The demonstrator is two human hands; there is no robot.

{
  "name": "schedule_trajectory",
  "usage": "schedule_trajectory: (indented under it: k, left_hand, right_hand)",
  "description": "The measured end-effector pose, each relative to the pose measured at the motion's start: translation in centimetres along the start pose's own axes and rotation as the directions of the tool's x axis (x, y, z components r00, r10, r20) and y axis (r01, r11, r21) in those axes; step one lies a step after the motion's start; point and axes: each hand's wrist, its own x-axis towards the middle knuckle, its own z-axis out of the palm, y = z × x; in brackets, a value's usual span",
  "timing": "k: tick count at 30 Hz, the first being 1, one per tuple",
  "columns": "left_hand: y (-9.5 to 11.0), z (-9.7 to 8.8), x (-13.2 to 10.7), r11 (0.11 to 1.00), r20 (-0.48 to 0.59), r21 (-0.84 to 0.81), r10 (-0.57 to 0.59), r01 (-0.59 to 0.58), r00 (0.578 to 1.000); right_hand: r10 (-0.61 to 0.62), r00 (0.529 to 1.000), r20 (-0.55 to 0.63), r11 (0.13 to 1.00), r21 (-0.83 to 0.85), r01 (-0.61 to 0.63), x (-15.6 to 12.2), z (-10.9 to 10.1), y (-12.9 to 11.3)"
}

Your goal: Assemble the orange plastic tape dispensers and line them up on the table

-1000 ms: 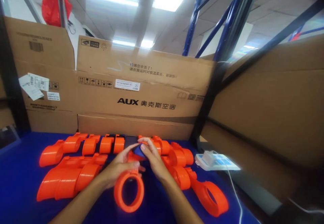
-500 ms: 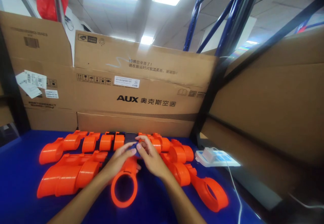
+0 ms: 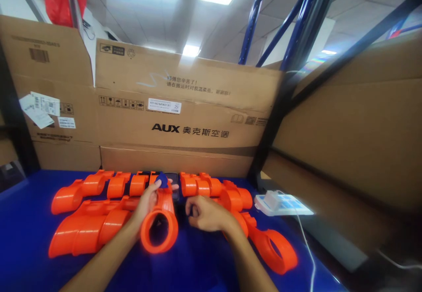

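An orange plastic tape dispenser is in my left hand, its round ring towards me. At its far end sits a small blue piece, with my left thumb against it and fingers showing on the other side. My right hand is apart from it, to the right over the blue table surface. Its fingers are curled in towards the thumb; whether anything small is between them I cannot make out. A dark flat object lies behind my left hand, partly hidden.
More orange dispensers stand in rows at left, with others at the back and right. One dispenser lies at the right front. A white power strip with a cable is at the right edge. Cardboard walls the back.
My right hand has left the blue piece and moved right and down, fingers curled. My left hand still holds the dispenser, which has shifted slightly up and left.
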Motion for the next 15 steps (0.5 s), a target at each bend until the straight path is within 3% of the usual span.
schedule_trajectory:
  k: [3,6,11,15]
  left_hand:
    - [-0.2,0.3,0.0,0.999,-0.01,0.015,0.041,-0.04,0.999]
    - [-0.4,0.4,-0.2,0.999,0.016,0.002,0.042,-0.042,0.999]
    - [-0.4,0.6,-1.2,0.997,0.157,0.011,-0.08,0.08,0.984]
    - [-0.6,0.7,-1.7,0.987,0.214,0.065,-0.155,0.144,0.964]
  right_hand:
    - [-0.012,0.998,-0.054,1.0,0.009,0.012,0.3,0.0,0.3]
    - [-0.013,0.98,-0.2,1.0,0.02,0.017,0.8,-0.5,0.7]
    - [0.012,0.872,-0.489,0.989,0.137,0.063,1.8,-0.9,0.8]
    - [0.037,0.822,-0.568,0.931,0.319,0.179,2.3,0.0,-0.2]
